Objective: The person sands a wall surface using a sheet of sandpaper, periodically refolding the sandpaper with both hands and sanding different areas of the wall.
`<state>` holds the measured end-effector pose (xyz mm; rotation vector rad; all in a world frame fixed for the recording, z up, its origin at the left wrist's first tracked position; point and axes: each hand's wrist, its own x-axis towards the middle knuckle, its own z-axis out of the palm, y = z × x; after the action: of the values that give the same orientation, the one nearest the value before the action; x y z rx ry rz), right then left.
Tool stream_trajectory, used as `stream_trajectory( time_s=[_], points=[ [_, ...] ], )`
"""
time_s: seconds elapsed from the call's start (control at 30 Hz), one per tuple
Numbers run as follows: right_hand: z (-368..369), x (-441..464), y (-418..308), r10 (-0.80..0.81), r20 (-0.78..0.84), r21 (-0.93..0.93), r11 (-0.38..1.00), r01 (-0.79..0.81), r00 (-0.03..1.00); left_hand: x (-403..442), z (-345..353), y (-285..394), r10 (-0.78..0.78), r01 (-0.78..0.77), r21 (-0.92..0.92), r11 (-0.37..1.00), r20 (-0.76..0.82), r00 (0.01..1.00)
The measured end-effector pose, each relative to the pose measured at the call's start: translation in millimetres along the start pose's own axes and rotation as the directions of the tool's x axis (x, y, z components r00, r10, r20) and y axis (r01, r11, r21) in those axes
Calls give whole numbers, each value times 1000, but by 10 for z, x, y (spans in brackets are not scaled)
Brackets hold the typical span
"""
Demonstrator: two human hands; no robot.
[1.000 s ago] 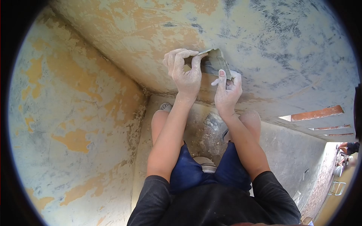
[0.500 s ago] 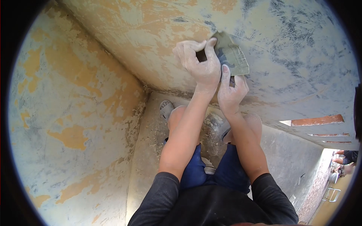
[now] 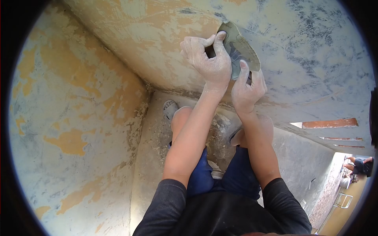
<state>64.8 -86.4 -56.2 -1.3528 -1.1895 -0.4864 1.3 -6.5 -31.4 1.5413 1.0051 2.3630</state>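
Note:
A worn grey-green sheet [image 3: 243, 47], probably sandpaper, is held bent between my two hands, close to the patchy wall [image 3: 165, 47]. My left hand [image 3: 208, 59], coated in white dust, pinches its upper left edge between thumb and curled fingers. Lower and to the right, my right hand [image 3: 249, 86] grips the bottom edge, thumb on the near face and fingers partly hidden behind it. Dark marks show on the sheet's near face.
A second wall [image 3: 71, 118] with peeling ochre patches meets the first at the left corner. Below are the dusty floor [image 3: 151, 133] and my sandalled feet. Slots [image 3: 330, 123] pierce the wall at right. Another person [image 3: 362, 166] is at the far right.
Both hands have moved right from a second ago, and the sheet has gone up and right with them. It looked flatter half a second ago and now curves. My grip on it continues.

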Motion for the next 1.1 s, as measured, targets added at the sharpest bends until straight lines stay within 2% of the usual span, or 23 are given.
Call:
stream_trajectory(
  time_s=[0.1, 0.17, 0.23, 0.3, 0.33, 0.4, 0.53, 0.6, 0.73, 0.8, 0.93, 1.0, 1.1],
  points=[
    [-40, -133, 43, -59, -22, 13, 998, 59, 998, -132, 19, -5, -24, 23, -19, 1000, -47, 999],
    [-86, -164, 82, -34, -15, 2, 999, 34, 999, -237, -42, 18, -12, 12, 91, 996, 2, 1000],
    [-59, -97, 70, -14, -7, -7, 1000, 14, 1000, -117, -45, 21, 10, -8, 132, 991, -9, 1000],
    [5, 9, 71, -84, -51, -23, 996, 83, 995, -2, -27, -6, 100, -97, 125, 987, -14, 995],
    [-15, 15, 22, -81, -46, -26, 996, 80, 996, 31, -10, -11, 94, -92, 127, 988, -11, 996],
    [-29, 18, -77, -1, 31, -20, 1000, 2, 1000, 78, 19, -28, 99, -94, 84, 992, -57, 993],
    [-75, -187, 33, -44, 28, -54, 998, 46, 999, -158, 1, 24, 57, -50, 86, 995, -75, 996],
    [-126, -235, 50, 66, 42, -6, 998, -66, 997, -232, -82, 56, 25, -25, 154, 988, 6, 1000],
    [-44, -78, 19, 77, 28, -68, 995, -75, 997, -12, -66, 8, 89, -91, 155, 984, 24, 996],
    [14, -4, -23, 4, 4, -64, 998, -4, 1000, 92, 13, -22, 75, -70, 73, 995, -70, 995],
    [-69, -144, -3, -26, 58, -85, 996, 31, 998, -93, 14, -53, 82, -78, 50, 996, -93, 992],
    [-108, -297, 57, 146, 67, -68, 988, -142, 987, -247, -95, 10, 65, -67, 123, 990, 15, 998],
    [-90, -241, 135, 138, 34, -35, 990, -136, 990, -177, -136, 2, 66, -71, 129, 989, 42, 997]
  ],
)
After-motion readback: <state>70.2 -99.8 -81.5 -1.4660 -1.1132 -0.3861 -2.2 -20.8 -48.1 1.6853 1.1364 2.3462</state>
